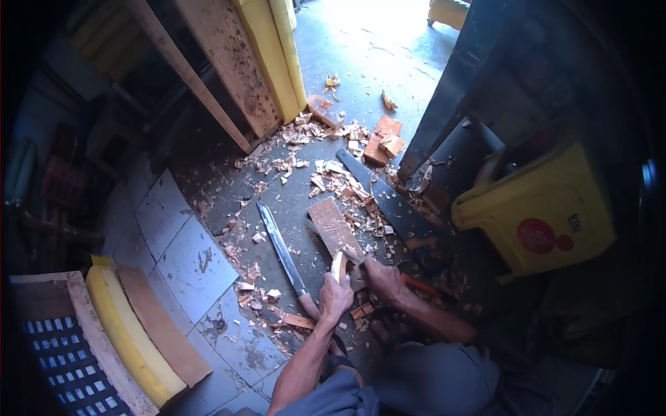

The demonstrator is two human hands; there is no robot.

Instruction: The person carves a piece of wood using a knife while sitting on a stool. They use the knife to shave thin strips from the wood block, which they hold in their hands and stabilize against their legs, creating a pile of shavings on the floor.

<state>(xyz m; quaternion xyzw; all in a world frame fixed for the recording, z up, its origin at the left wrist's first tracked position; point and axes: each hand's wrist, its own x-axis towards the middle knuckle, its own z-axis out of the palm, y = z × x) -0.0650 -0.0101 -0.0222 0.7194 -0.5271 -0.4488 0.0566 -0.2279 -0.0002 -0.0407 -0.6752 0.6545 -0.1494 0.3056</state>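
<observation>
My left hand [336, 295] is closed on a small pale piece of wood [339, 266], upright against a flat reddish-brown wooden block [329, 225]. My right hand [381, 281] grips a narrow tool [352, 255] meeting the pale piece; its exact kind is unclear. Left of the block lies a long bare-bladed knife [277, 244] with a wooden handle. A handsaw [374, 186] lies diagonally to the right. Wood shavings [325, 180] are scattered around both hands. An orange-handled object [419, 283] is partly hidden beside my right arm.
A yellow stool [527, 201] stands right. Curved, yellow-padded wooden pieces [132, 333] and a dark slatted crate [62, 360] are lower left, on tiles [184, 249]. A wooden frame with yellow padding [291, 62] and a dark post [444, 90] flank the bright doorway, near loose offcuts [385, 135].
</observation>
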